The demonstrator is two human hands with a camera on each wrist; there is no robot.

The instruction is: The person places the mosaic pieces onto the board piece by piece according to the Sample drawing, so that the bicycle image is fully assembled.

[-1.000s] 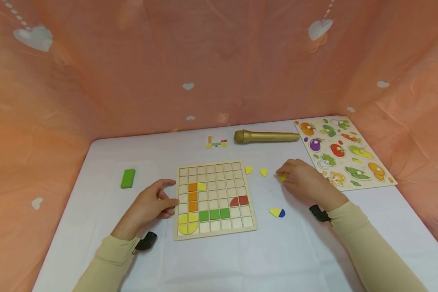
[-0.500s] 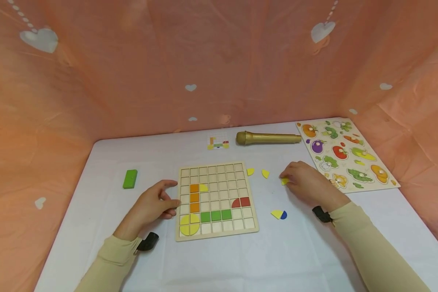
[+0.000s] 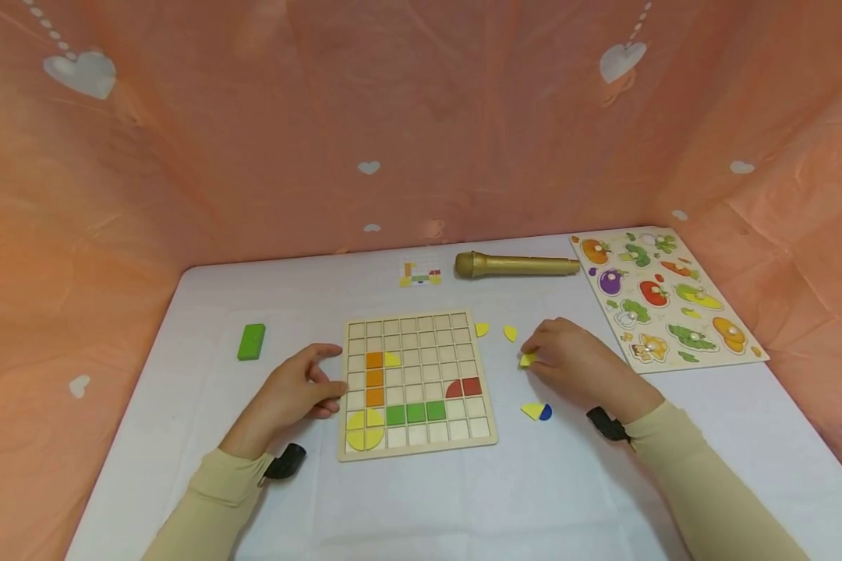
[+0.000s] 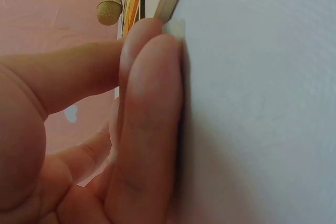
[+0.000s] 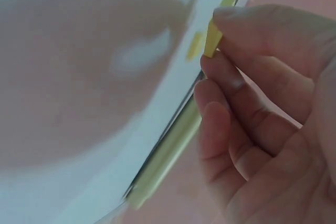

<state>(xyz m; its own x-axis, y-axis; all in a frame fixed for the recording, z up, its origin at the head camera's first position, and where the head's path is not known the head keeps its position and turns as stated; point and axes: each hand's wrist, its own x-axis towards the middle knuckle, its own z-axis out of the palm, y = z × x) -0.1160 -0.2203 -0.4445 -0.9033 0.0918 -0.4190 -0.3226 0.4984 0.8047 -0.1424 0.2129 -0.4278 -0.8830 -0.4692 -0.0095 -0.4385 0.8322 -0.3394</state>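
Observation:
My right hand pinches a yellow quarter-circle tile between thumb and fingers, off the right side of a wooden grid board. The right wrist view shows the same tile held at the fingertips, above the white cloth. My left hand rests at the board's left edge, index finger stretched and thumb tip at the rim. On the board lie orange squares, green squares, a red square beside a red quarter circle, and yellow quarter circles, one alone.
Right of the board lie two loose yellow tiles, one a quarter circle, and a yellow tile against a blue one. Behind are a pattern card and gold microphone. A vegetable puzzle and green block flank them.
My right hand, with the yellow quarter-circle tile, has shifted left and slightly toward me, nearer the board. My left hand stays at the board's edge.

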